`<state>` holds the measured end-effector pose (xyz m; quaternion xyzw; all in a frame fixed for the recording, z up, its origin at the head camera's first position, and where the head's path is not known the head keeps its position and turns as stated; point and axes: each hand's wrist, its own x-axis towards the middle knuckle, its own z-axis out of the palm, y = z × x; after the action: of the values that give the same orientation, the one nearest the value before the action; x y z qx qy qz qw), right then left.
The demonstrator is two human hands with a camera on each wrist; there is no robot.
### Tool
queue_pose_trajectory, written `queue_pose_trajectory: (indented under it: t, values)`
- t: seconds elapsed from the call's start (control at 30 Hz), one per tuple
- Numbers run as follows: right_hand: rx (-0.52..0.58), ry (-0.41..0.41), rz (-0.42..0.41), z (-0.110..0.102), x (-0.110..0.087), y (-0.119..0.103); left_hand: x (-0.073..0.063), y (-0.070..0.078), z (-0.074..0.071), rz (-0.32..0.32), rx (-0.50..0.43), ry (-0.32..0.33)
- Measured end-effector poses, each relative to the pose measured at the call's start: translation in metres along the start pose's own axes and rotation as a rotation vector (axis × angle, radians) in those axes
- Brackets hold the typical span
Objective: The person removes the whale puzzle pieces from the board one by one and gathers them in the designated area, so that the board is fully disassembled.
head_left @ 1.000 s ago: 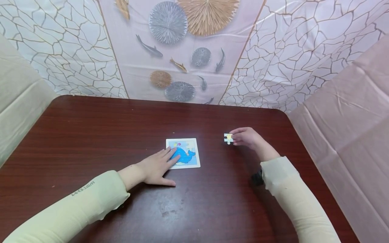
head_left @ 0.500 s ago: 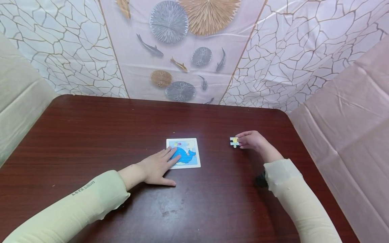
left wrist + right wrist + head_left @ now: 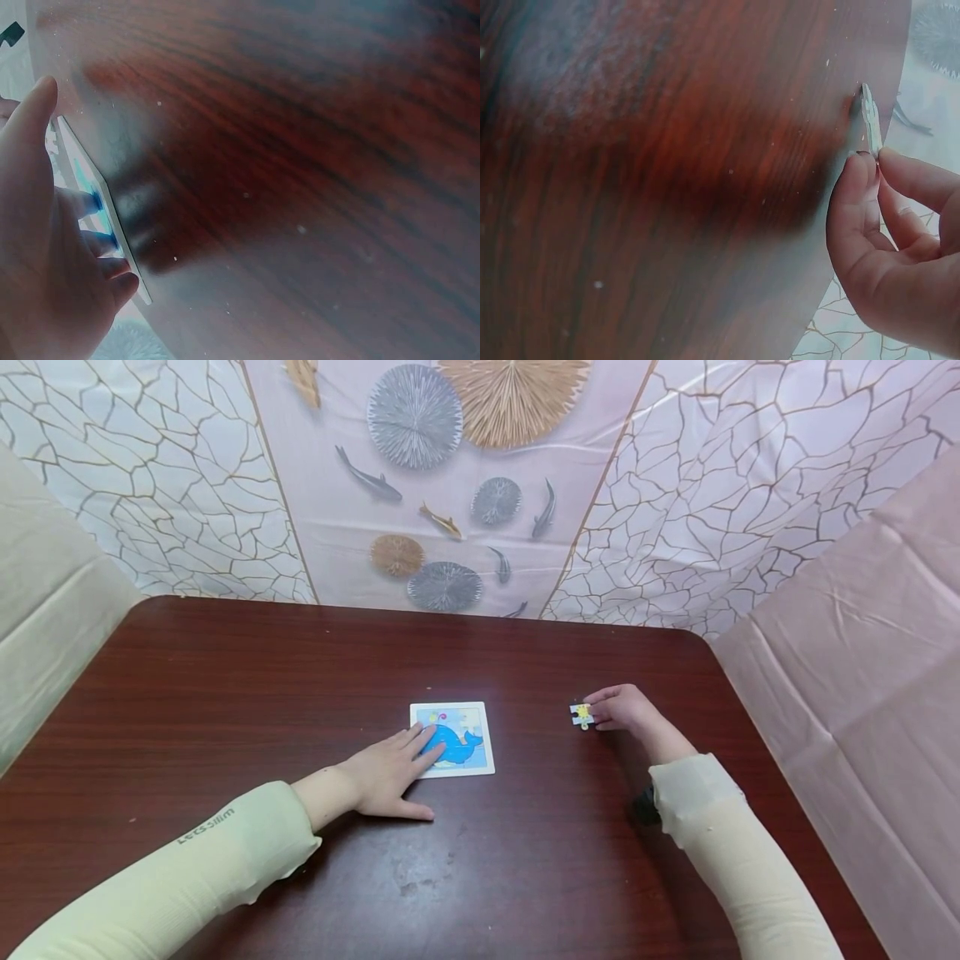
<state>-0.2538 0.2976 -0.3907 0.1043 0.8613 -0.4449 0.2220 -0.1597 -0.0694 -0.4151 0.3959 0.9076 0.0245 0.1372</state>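
A square puzzle board [image 3: 489, 752] with a white border and a blue whale picture lies on the table. My left hand [image 3: 386, 772] rests with spread fingers on its left part, covering some of the picture. The left wrist view shows those fingertips [image 3: 124, 285] on the board [image 3: 105, 195] near its edge. Off to the right, my right hand [image 3: 626, 708] pinches a puzzle piece [image 3: 582, 713] with a yellow sun-like print, between thumb and fingers. In the right wrist view the piece [image 3: 870, 116] appears edge-on, sticking out past the fingertips of the right hand [image 3: 885, 232].
The dark red-brown wooden table [image 3: 225, 693] has rounded far corners. Patterned cloth [image 3: 450, 527] hangs behind it, and pale cloth [image 3: 862, 693] stands along the right side. A dark band [image 3: 645, 807] shows under the right sleeve.
My right hand has moved a little to the right and nearer to me with the puzzle piece, which is now slightly turned. The left hand and the board have stayed put.
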Motion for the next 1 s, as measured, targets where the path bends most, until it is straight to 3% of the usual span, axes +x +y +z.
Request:
queue_pose_trajectory:
  t: [0.43, 0.73, 1.0]
  values:
    - [0.052, -0.027, -0.042, 0.008, 0.0, -0.015, 0.0, -0.001, 0.0, -0.005, 0.001, -0.002]
    - [0.102, -0.114, -0.117, 0.043, 0.003, -0.045, 0.0, -0.002, 0.001, 0.009, -0.022, 0.024]
    - [0.088, -0.143, -0.127, 0.079, 0.001, -0.068, 0.0, -0.005, -0.001, -0.026, -0.058, 0.014]
